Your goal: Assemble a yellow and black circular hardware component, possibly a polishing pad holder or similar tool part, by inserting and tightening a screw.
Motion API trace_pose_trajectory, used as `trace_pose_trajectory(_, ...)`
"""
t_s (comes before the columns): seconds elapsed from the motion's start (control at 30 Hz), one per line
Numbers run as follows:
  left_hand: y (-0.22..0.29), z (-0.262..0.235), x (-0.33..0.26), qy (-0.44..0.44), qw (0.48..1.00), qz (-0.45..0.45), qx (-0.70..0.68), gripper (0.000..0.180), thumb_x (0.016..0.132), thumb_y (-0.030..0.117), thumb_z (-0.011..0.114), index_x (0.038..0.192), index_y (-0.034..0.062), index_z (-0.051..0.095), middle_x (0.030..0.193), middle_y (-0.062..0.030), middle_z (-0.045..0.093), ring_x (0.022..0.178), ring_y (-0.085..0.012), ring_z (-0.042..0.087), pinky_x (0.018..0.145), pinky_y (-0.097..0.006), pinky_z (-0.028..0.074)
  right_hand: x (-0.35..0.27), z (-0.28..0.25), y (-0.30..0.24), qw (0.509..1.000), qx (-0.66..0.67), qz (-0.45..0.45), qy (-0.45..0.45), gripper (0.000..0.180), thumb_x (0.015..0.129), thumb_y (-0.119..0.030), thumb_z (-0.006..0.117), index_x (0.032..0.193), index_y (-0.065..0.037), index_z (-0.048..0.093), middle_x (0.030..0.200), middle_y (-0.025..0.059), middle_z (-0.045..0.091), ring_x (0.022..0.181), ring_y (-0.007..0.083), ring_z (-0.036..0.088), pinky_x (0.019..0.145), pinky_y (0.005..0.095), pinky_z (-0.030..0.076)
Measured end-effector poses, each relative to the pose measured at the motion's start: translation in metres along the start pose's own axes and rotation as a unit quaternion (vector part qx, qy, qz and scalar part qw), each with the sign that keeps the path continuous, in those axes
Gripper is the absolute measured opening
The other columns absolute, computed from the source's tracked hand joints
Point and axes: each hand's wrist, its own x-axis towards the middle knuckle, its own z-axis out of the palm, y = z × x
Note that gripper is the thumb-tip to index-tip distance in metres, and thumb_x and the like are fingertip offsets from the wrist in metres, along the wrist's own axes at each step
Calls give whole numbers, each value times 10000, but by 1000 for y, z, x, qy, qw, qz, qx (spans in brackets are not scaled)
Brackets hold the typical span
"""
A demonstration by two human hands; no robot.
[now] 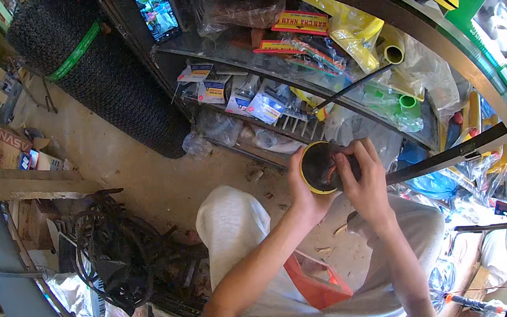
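In front of my knees I hold a round black object with a yellow rim (309, 171), its flat dark face turned up. My left hand (307, 191) wraps round its left side and underside. My right hand (364, 183) is closed at its right side, thumb and fingers pressed on a dark part there. Those fingers hide much of that part, so I cannot make out its shape. Both hands are above the floor, between my legs and the open shelf unit.
Ahead stands a shelf unit (233, 57) with small boxes (215, 91), yellow and green pipe pieces (409, 104) and a lit phone (157, 15). A black mesh roll (95, 70) leans at far left. Dark coiled hose (113, 243) lies left of my knee; a red stool (316, 282) is beneath me.
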Motion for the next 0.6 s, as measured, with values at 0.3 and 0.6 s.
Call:
trace_pose_trajectory(0.3,8,-7,6,61,997,45,5,509,947,582,443,1114,166,684,1097,-34,704,1040,-189,642,937,-346,499,-9,10,-7,994,-106,-15,-24,120,906,-109,674,915,-14,601,942,187,578,803,426,618,694,501,499)
trace_pose_trajectory(0.6,3,0,-2,-71,930,176,316,374,1035,384,529,1250,82,582,1153,-14,597,1058,-101,561,936,-278,445,12,-19,12,1000,-7,21,12,126,906,-107,688,924,13,655,876,193,599,797,383,607,706,419,469)
